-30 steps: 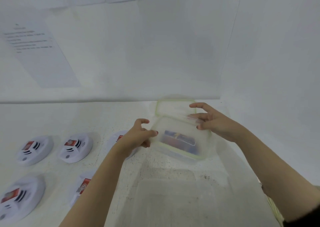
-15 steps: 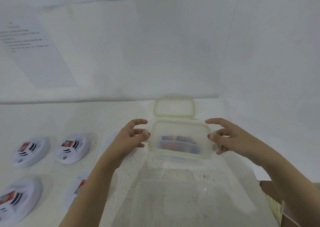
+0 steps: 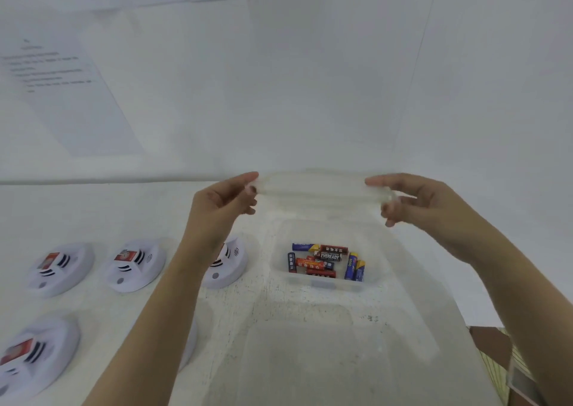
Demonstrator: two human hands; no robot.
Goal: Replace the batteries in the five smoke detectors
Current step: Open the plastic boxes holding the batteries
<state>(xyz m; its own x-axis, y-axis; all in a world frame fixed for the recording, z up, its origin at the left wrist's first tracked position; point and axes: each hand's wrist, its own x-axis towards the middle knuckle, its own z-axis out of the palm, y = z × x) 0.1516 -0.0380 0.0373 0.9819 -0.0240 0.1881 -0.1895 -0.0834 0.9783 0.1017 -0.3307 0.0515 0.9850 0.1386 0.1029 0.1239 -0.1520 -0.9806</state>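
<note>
Both hands raised over the white table (image 3: 93,213), holding one translucent rectangular plastic lid (image 3: 319,185) between them, edge-on to the camera and roughly level. Left hand (image 3: 223,204): thumb on top, fingers curled under the lid's left end, pinching it. Right hand (image 3: 415,201): same pinch on the lid's right end, thumb above, fingertips below. Lid blurred; detail of its rim cannot be read.

Below the lid, between the two forearms: clear rectangular plastic container (image 3: 325,284), open, resting on the table. Inside it, a loose pile of cylindrical batteries (image 3: 325,261) with blue, red, black and yellow wrappers, lying on their sides, touching and crossing each other. One black wrapper reads EVEREADY. Exact count cannot be told.

Nearer the person than that container, under the forearms: a larger clear plastic bin (image 3: 310,359), hazy, contents not discernible.

Smoke detectors, round white plastic with dark vent slots and red labels:
- one just beside the left wrist, partly hidden by it (image 3: 226,266);
- one left of the left forearm (image 3: 133,266);
- one further left again (image 3: 59,269);
- one at the lower left edge (image 3: 31,353);
- one almost wholly hidden behind the left forearm (image 3: 189,343), only a white rim visible.

All lie face up on the table, apart from one another, none touched by either hand.

Printed paper sheet (image 3: 62,95) on the wall, above and left of the left hand; text illegible.
</note>
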